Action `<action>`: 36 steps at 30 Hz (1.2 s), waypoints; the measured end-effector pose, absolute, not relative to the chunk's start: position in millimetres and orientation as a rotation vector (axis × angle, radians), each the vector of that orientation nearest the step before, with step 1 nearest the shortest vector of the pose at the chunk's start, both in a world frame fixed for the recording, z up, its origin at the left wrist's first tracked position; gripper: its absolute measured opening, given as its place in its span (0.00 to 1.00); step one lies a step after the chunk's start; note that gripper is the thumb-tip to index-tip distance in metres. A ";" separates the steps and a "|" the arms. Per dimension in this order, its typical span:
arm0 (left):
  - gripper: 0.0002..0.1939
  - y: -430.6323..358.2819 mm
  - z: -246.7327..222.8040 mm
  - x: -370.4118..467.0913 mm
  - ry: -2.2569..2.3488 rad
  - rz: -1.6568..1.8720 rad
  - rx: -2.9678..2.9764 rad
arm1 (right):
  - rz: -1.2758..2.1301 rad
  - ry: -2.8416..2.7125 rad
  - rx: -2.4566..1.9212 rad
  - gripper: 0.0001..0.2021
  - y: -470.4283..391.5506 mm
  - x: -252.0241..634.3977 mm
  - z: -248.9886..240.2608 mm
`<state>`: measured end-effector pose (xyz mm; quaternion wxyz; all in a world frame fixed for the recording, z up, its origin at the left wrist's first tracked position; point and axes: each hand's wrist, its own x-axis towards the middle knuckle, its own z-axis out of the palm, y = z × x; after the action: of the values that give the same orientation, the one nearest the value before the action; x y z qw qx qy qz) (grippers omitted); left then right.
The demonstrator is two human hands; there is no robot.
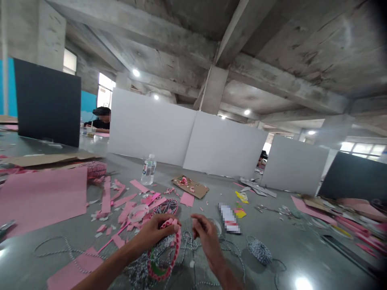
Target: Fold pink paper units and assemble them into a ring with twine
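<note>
My left hand (159, 233) is closed on a pink loop-shaped band (177, 246) with a row of darker red marks along it and green on its inner side. The band hangs below my thumb and fingers. To its right, my right hand (208, 238) is raised with fingers curled and the fingertips close together; what they pinch, if anything, is too small to make out. Grey-and-white twisted cord (238, 253) lies in loose loops under both hands. A wound bundle of such cord (259, 250) rests to the right.
Pink paper scraps (125, 213) litter the grey table around a tape roll (139, 212). Behind stand a water bottle (148, 171) and a cardboard piece (191, 187). Scissors (269, 208) and a dark flat bar (347, 253) lie right. White partitions (223, 145) rise beyond.
</note>
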<state>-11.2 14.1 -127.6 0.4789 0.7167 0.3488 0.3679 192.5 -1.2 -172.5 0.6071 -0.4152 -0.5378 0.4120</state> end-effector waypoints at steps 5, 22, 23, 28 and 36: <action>0.21 11.5 -124.3 -10.1 0.762 0.905 1.774 | 1.237 -1.448 -0.853 0.25 -18.4 172.9 -172.0; 0.26 8.7 -125.5 -11.5 0.844 0.828 1.686 | 1.236 -1.033 -0.792 0.25 -19.4 180.7 -165.8; 0.26 8.7 -125.4 -11.5 0.837 0.833 1.688 | 1.210 -1.190 -0.851 0.26 -21.3 179.7 -166.8; 0.26 10.0 -125.6 -11.3 0.865 0.810 1.674 | 1.078 -1.448 -0.901 0.19 -21.3 180.3 -167.3; 0.24 9.4 -125.3 -11.6 0.865 0.854 1.711 | 1.337 -0.731 -0.617 0.20 -19.4 189.7 -151.4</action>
<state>-11.6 9.4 -125.3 0.4982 0.7070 0.3572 0.3527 189.7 -19.4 -151.4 0.6805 -0.2750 -0.3259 0.5959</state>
